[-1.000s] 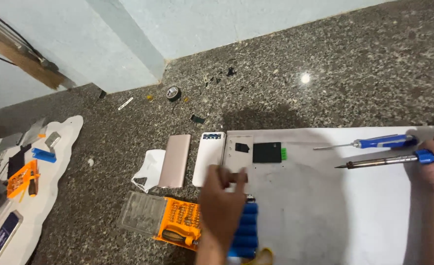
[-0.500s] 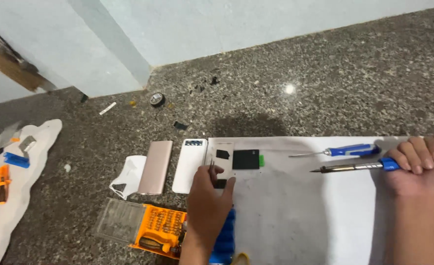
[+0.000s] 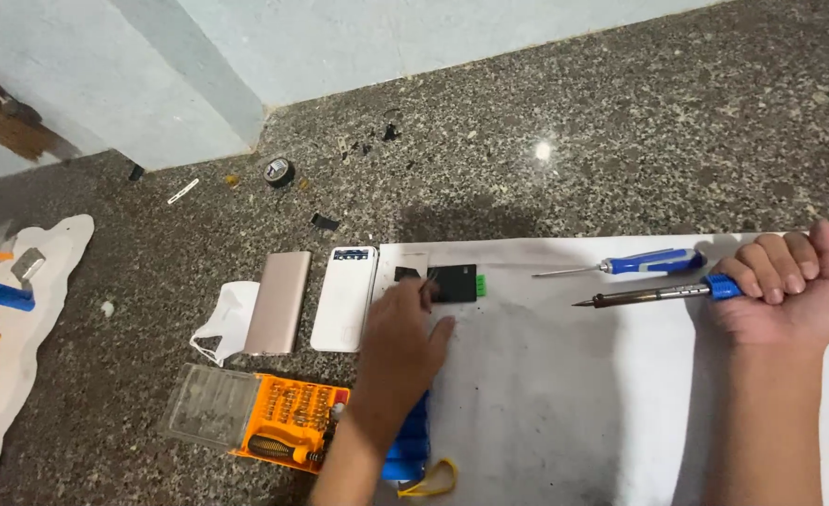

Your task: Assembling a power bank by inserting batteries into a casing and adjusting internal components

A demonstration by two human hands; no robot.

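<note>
My right hand (image 3: 789,290) is closed in a fist around the blue handle of a soldering iron (image 3: 644,297). The iron lies across a white sheet (image 3: 621,394) with its tip pointing left. A blue-handled screwdriver (image 3: 653,261) lies just above it. My left hand (image 3: 398,349) rests on the sheet's left part, its fingertips pinching a thin metal tool whose tip touches a black circuit board (image 3: 454,283) with a green end. A small black piece (image 3: 405,274) lies beside the board.
Left of the sheet lie a white case (image 3: 344,298), a gold case (image 3: 279,302) and a white mask (image 3: 222,319). An orange bit set (image 3: 288,426) and blue battery cells (image 3: 413,440) sit near my left wrist. Tools lie on a white cloth (image 3: 30,365) at far left.
My left hand has moved up from the bit set to the circuit board. My right hand with the soldering iron has come further into view, and its tip is closer to the board.
</note>
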